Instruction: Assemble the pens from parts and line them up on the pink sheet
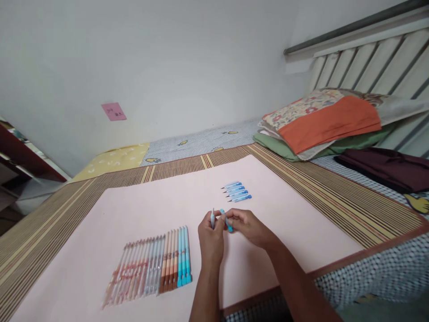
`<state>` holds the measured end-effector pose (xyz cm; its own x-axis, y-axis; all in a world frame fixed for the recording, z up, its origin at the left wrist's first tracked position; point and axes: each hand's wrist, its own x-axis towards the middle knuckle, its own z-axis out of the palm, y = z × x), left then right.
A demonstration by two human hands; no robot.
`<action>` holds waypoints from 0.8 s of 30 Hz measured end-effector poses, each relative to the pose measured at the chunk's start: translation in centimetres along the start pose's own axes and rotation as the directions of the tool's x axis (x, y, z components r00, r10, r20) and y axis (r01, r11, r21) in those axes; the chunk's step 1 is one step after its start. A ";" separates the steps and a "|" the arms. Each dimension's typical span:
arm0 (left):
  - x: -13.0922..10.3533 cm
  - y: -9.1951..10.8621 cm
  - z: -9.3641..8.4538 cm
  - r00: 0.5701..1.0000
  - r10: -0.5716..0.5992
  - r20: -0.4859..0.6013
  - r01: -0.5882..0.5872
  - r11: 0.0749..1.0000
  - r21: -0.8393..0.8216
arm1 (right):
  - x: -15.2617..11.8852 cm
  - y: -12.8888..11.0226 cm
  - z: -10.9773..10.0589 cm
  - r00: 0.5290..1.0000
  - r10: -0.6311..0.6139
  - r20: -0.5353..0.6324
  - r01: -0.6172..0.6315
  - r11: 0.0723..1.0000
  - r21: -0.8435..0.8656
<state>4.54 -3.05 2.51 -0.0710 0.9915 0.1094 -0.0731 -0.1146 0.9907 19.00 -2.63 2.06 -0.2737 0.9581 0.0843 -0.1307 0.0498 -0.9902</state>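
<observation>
My left hand (211, 239) is closed around a pale, narrow-tipped pen part (212, 219) that points upward. My right hand (250, 226) pinches a turquoise pen part (229, 227), and the fingertips of both hands meet around this piece. Below and left of my hands lies a row of pens (150, 264): clear ones with reddish prints, brown-and-peach ones, and turquoise ones at the right end. Beyond my hands, several short blue pieces with dark points (238, 192) lie side by side. What my curled fingers cover is hidden.
A pale pink sheet (161, 201) lies over a striped mat (295, 185) on a bed against the wall. Stacked pillows (331, 125) and dark folded cloth (385, 167) are at the right, by a radiator (372, 67). A pink note (114, 112) is on the wall.
</observation>
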 end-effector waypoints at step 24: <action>-0.8 2.1 0.0 0.974 0.031 0.223 -0.078 0.975 0.206 | 1.4 0.7 0.4 0.848 0.135 -0.513 0.261 0.736 0.624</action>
<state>4.40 -4.13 4.53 0.1509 0.9763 0.1550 0.1390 -0.1762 0.9745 18.18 -1.35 1.53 0.2391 0.9637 -0.1191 -0.7626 0.1104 -0.6374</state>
